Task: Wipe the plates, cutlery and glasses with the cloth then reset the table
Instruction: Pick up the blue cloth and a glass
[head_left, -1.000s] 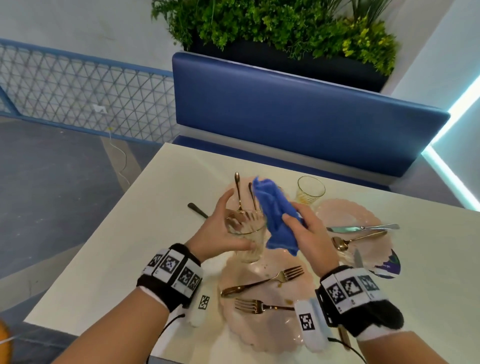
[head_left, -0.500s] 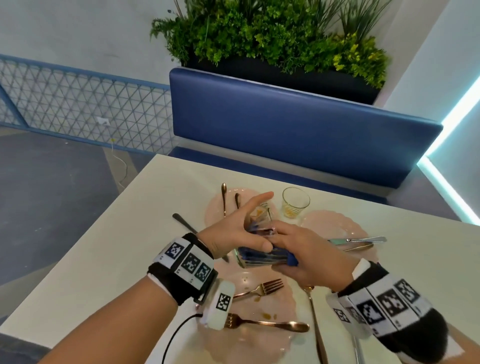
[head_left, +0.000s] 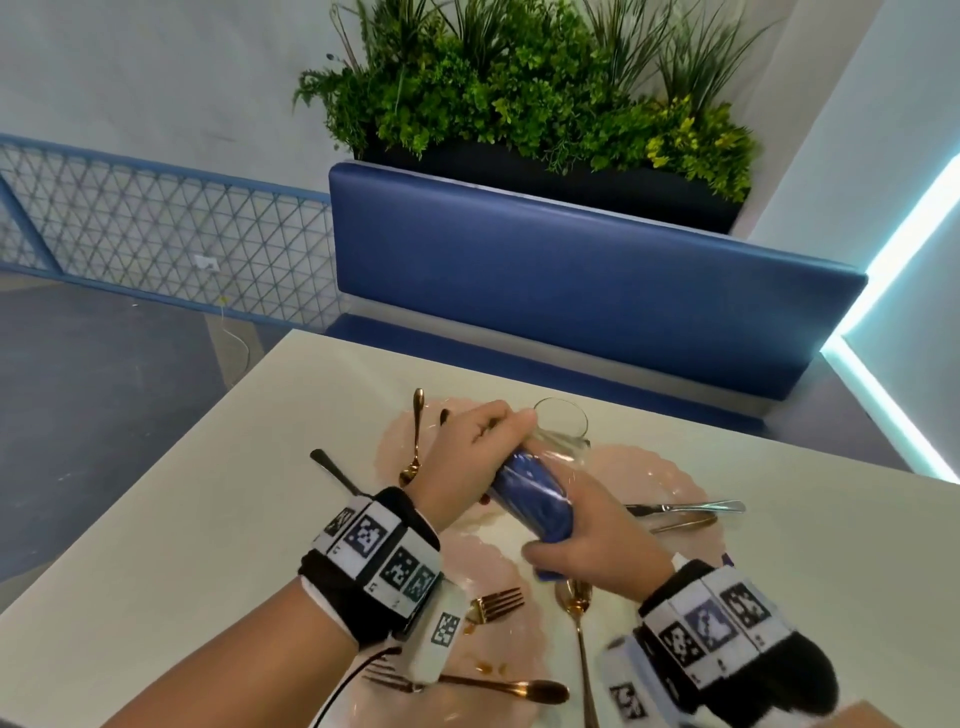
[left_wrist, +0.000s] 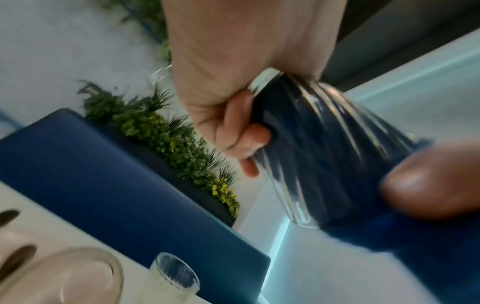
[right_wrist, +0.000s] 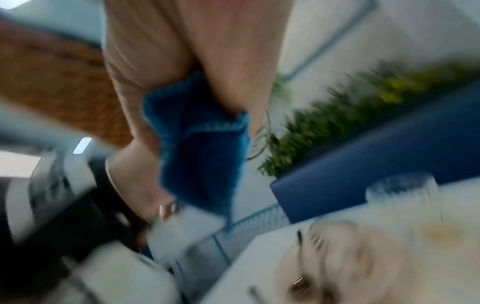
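A ribbed clear glass (head_left: 540, 486) is held tilted above the pink plates, with the blue cloth (head_left: 545, 512) stuffed inside it. My left hand (head_left: 475, 457) grips the glass round its base end, fingers curled on the wall (left_wrist: 324, 148). My right hand (head_left: 589, 543) grips the cloth at the glass's mouth; the cloth (right_wrist: 200, 144) hangs from that fist in the blurred right wrist view. A second, smaller glass (head_left: 562, 421) stands upright on the table behind the hands. Gold forks (head_left: 493, 605) and a gold spoon (head_left: 574, 605) lie on the near plate (head_left: 498, 561).
A far-left pink plate (head_left: 397, 441) holds gold spoons, and a right plate (head_left: 670, 483) holds a silver knife (head_left: 685, 506). A dark handle (head_left: 332, 470) lies on the white table (head_left: 208, 519). A blue bench (head_left: 571, 291) and a planter stand behind.
The cloth went from beside the glass into it. The glass tipped from upright to lying slanted between both hands, and my right hand has turned at its mouth.
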